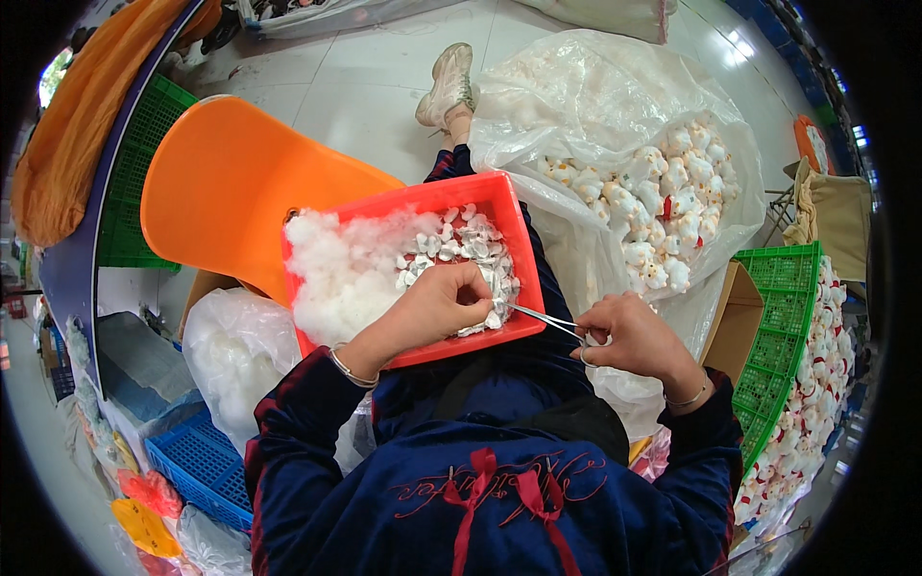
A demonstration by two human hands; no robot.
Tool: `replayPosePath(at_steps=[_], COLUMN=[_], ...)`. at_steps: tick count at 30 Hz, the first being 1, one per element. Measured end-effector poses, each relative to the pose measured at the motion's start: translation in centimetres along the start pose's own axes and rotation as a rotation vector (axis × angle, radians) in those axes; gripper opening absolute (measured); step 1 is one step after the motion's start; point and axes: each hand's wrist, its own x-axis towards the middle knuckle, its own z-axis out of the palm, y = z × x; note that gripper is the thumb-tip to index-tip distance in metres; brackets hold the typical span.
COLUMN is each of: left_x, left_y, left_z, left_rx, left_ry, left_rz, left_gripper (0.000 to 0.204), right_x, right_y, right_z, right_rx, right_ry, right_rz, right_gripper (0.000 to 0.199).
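Observation:
In my right hand (629, 334) is a pair of slim silver forceps (545, 318), its fingers closed round the handle end. The tips point left into a small white fabric piece (497, 309), pinched between the thumb and fingers of my left hand (437, 309). Both hands are over the near right edge of a red tray (451, 351) resting across my lap. Fluffy white stuffing (336, 264) fills the tray's left side. Several small white and silvery pieces (461, 248) lie loose on its right side.
An orange chair (240, 182) stands left of the tray. At the right, a clear plastic bag (586, 86) holds many small white plush toys (672, 206). A green crate (783, 336) stands beyond a cardboard box (735, 317). A blue basket (204, 466) and a bag of stuffing (240, 355) are at lower left.

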Motion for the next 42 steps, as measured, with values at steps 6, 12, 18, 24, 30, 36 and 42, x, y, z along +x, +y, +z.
replayPosePath(at_steps=[6, 12, 18, 24, 30, 36, 42], left_x=[0.9, 1.5, 1.0, 1.3, 1.0, 1.4, 0.8], left_y=[-0.7, -2.1, -1.5, -2.1, -1.7, -2.7, -2.6], left_z=[2.1, 2.8, 1.1, 0.8, 1.4, 2.6, 3.5], left_rx=[0.465, -0.141, -0.304, -0.415, -0.461, -0.446, -0.461], left_ry=[0.553, 0.321, 0.192, 0.346, 0.397, 0.469, 0.415], left_rz=[0.434, 0.136, 0.034, 0.148, 0.159, 0.252, 0.22], left_gripper=[0.012, 0.019, 0.009, 0.011, 0.01, 0.008, 0.013], right_x=[0.5, 0.2, 1.0, 2.0, 2.3, 3.1, 3.5], right_y=[-2.5, -1.9, -1.9, -1.2, -1.7, -2.7, -2.6], right_z=[1.4, 1.9, 2.8, 4.6, 5.1, 6.2, 7.1], right_rx=[0.099, 0.245, 0.45, 0.398, 0.373, 0.617, 0.642], right_ry=[0.087, 0.069, 0.085, 0.2, 0.122, 0.089, 0.139], right_rz=[0.112, 0.288, 0.354, 0.122, 0.053, 0.198, 0.177], right_gripper=[0.025, 0.028, 0.028, 0.034, 0.034, 0.031, 0.027])
